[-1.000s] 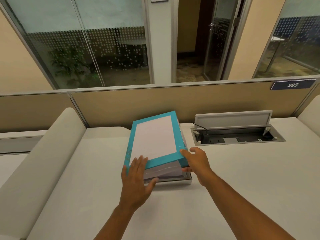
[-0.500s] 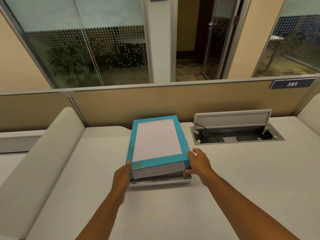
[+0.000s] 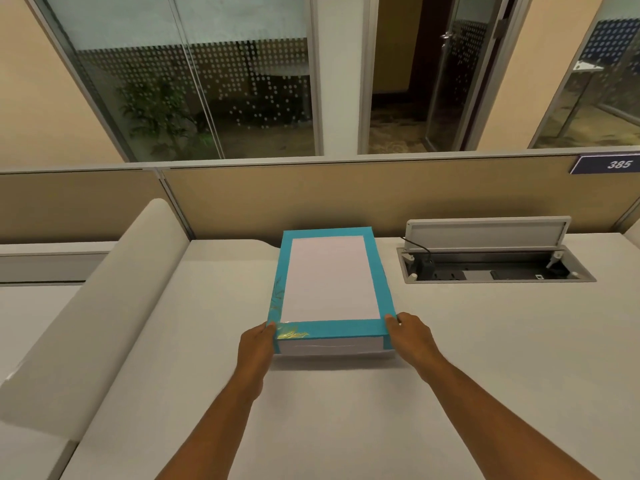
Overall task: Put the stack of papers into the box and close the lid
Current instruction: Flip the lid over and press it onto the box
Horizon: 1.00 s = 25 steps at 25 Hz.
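A flat box with a turquoise-framed lid (image 3: 330, 280) lies on the white desk (image 3: 485, 341), lid down flat over the base. White paper shows through the clear window in the lid, and white paper edges show at the near side. My left hand (image 3: 258, 342) grips the lid's near left corner. My right hand (image 3: 410, 336) grips the near right corner, thumb on top of the turquoise rim.
An open cable hatch (image 3: 491, 261) with a raised flap and a plug sits to the right of the box. A beige partition (image 3: 311, 199) runs behind the desk. A padded rounded divider (image 3: 93, 306) borders the desk's left side.
The lid, tilted up at its near edge a second ago, has come down flat onto the box. My left hand moved from the front of the box to the lid's left corner.
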Available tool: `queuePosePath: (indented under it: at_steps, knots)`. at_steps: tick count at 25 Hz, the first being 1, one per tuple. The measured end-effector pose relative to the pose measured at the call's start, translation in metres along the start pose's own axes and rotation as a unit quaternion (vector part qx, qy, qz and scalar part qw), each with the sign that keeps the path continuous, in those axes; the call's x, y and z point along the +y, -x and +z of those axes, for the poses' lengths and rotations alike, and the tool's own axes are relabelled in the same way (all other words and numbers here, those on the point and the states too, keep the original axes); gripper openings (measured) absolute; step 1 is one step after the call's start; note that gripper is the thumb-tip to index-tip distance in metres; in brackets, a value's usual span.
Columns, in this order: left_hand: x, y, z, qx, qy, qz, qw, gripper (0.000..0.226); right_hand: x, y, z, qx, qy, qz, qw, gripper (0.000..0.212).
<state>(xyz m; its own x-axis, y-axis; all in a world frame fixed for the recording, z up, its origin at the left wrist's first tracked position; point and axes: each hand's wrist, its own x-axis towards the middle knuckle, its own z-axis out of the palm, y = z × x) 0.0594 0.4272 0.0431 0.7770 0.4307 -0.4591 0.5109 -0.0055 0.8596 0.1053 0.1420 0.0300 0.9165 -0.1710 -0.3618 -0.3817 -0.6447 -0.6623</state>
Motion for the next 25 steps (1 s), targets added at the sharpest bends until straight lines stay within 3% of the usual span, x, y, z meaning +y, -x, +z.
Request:
queuePosePath:
  at_steps: [13,15,17,19,22,25]
  knots:
    - [0.000,-0.017,-0.004,0.002,-0.051,-0.031,0.998,0.013,0.014,-0.006,0.010,-0.014,0.023,-0.002,1.000,0.041]
    - [0.013,-0.021,0.001,-0.007,-0.130,0.007,0.992,0.045,0.006,-0.005,0.012,0.001,0.054,-0.037,0.998,0.063]
    - [0.028,-0.027,0.012,-0.021,-0.254,0.083,0.963,0.063,-0.002,-0.007,0.017,0.017,0.135,-0.098,0.986,0.081]
    - [0.041,-0.036,0.027,-0.052,-0.373,0.153,0.914,0.075,-0.011,-0.008,0.026,0.026,0.237,-0.154,0.959,0.084]
    - [0.049,-0.051,0.045,-0.087,-0.527,0.186,0.824,0.089,-0.018,-0.014,0.036,0.021,0.314,-0.188,0.930,0.087]
    - [0.047,-0.064,0.055,-0.099,-0.583,0.184,0.785,0.093,-0.016,-0.019,0.046,0.012,0.336,-0.191,0.922,0.089]
